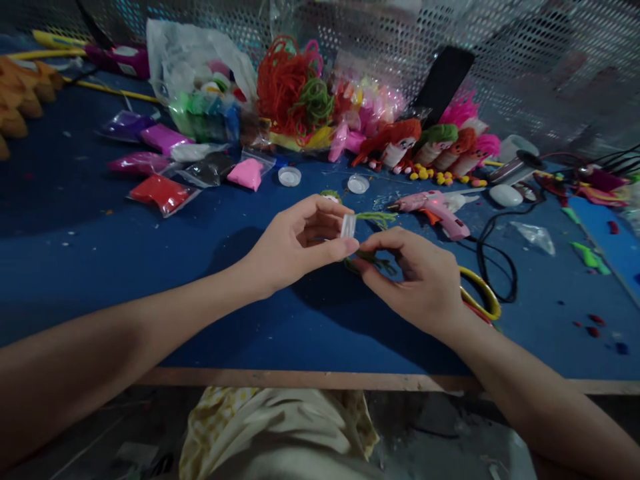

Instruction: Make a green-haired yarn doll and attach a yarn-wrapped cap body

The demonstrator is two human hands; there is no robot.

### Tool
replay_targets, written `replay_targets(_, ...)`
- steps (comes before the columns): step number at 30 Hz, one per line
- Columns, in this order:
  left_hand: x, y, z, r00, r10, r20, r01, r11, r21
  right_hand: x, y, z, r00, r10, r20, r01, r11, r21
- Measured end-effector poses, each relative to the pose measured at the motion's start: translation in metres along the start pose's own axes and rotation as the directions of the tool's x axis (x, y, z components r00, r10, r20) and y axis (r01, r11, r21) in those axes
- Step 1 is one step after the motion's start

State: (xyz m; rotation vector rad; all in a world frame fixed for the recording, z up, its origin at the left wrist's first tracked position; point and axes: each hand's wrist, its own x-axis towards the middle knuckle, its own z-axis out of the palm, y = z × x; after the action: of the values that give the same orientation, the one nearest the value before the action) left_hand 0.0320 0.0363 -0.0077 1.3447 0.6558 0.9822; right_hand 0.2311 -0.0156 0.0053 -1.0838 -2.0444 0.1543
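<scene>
My left hand is closed in a pinch on a small clear plastic piece above the blue table. My right hand is closed on strands of green yarn that run up past the clear piece. The two hands meet fingertip to fingertip over the middle of the table. A pink glue gun lies just beyond my right hand. Yellow-handled scissors lie beside my right wrist.
Small bags of coloured clay lie at the back left. A heap of red and green yarn and several yarn-haired dolls line the back. Two white lids sit mid-table. A black cable loops at right. The table's wooden edge is near me.
</scene>
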Motion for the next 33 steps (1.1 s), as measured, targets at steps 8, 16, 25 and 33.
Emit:
replay_targets(8, 0.001, 0.000, -0.005, 0.998, -0.034, -0.056, 0.032, 0.999, -0.032, 0.000, -0.002, -0.012, 0.975, -0.220, 0.027, 0.205, 0.943, 0.261)
replay_targets(16, -0.002, 0.005, -0.003, 0.996, -0.043, 0.084, 0.030, 0.988, 0.151, 0.005, 0.006, -0.007, 0.999, -0.045, 0.008, 0.045, 0.998, 0.048)
replay_targets(25, 0.001, 0.005, -0.006, 0.994, -0.107, 0.038, 0.106, 0.994, 0.022, 0.004, 0.022, -0.004, 0.983, 0.120, 0.139, -0.164, 0.911, 0.379)
replay_targets(33, -0.001, 0.009, 0.002, 0.942, -0.329, 0.070, 0.336, 0.923, -0.189, 0.004, 0.015, -0.003, 0.994, 0.083, 0.065, -0.098, 0.951, 0.294)
